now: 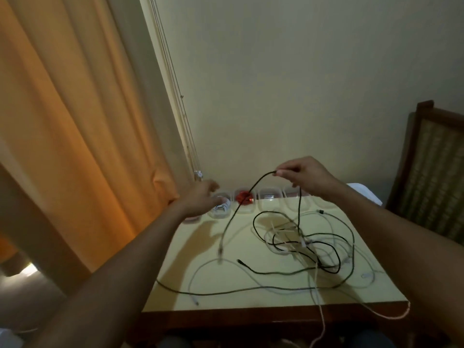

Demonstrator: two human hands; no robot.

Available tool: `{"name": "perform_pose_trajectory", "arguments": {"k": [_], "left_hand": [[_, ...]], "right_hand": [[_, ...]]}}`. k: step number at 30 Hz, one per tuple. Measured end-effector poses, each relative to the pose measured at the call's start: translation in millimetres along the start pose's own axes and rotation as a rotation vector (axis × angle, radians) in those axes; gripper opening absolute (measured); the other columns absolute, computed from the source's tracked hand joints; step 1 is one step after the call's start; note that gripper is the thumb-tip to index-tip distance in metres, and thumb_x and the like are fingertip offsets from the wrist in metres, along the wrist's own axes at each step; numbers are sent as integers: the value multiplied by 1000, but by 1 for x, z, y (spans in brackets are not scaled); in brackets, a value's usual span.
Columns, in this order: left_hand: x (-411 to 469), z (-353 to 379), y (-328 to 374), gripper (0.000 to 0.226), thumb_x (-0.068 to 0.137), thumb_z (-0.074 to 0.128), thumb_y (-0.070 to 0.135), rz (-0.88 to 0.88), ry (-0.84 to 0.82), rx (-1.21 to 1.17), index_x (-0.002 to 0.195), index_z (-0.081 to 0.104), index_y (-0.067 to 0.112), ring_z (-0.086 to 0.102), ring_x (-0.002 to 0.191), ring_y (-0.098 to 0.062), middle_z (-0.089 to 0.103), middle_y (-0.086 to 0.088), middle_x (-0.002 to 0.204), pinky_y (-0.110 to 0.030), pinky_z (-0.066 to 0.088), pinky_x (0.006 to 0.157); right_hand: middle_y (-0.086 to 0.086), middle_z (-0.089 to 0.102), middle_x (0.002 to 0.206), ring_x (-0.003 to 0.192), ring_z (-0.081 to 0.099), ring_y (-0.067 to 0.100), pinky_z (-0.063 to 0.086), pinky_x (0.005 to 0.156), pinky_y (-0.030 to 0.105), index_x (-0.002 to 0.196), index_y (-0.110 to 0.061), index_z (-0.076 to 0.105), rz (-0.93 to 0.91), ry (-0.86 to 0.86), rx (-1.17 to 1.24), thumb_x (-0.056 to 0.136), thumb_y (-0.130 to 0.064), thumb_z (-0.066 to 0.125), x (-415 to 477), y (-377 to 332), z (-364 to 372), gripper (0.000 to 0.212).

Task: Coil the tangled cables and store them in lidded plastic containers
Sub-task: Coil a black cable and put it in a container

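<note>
Orange curtain [62, 121] hangs at left. Left hand [199, 199], motion-blurred, fingers loose and holding nothing, hovers over row of clear containers [268, 197] along worktop [238, 301] far edge. Right hand [305, 178], raised, pinches black cable [236, 214] in fingers. One end dangles left, other strand drops into tangle of black and white cables [301, 243] on worktop's right half. Wooden chair [431, 159] at right.

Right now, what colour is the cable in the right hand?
Black; the cable pinched by the right hand shows best in the head view.
</note>
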State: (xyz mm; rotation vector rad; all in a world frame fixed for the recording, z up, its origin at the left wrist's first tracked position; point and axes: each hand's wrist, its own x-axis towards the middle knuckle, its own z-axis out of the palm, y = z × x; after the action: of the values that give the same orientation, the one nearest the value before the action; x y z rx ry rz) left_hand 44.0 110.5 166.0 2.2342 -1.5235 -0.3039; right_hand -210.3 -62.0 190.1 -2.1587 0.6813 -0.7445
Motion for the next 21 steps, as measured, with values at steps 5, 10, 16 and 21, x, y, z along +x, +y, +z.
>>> {"name": "perform_pose_trajectory", "arguments": {"k": [5, 10, 16, 21], "left_hand": [[-4, 8, 70, 36, 99, 67, 34, 209, 55, -513, 129, 66, 14, 66, 114, -8, 72, 2, 120, -25, 53, 99], [-4, -11, 79, 27, 108, 51, 18, 149, 10, -802, 109, 68, -2, 62, 63, -19, 56, -5, 72, -29, 57, 68], [-14, -24, 67, 30, 110, 45, 22, 88, 114, -845, 101, 68, 4, 32, 57, -13, 33, -1, 66, -22, 33, 49], [-16, -69, -5, 26, 110, 45, 23, -105, 579, -1218, 94, 61, 10, 30, 49, -8, 35, 3, 62, -20, 26, 43]], "right_hand": [[-4, 76, 86, 66, 63, 2, 56, 62, 23, 102, -22, 81, -155, -176, -134, 93, -26, 73, 14, -45, 7, 13], [-9, 69, 72, 58, 56, -5, 48, 63, 23, 98, -23, 81, -129, -104, -192, 90, -31, 75, 14, -43, 2, 12], [-2, 72, 79, 68, 61, 9, 53, 62, 25, 95, -20, 79, -58, -88, -180, 92, -30, 72, 7, -23, -14, 12], [-11, 66, 68, 65, 59, 17, 49, 61, 28, 89, -24, 78, 47, 51, -163, 97, -26, 67, -9, 16, -55, 15]]}}
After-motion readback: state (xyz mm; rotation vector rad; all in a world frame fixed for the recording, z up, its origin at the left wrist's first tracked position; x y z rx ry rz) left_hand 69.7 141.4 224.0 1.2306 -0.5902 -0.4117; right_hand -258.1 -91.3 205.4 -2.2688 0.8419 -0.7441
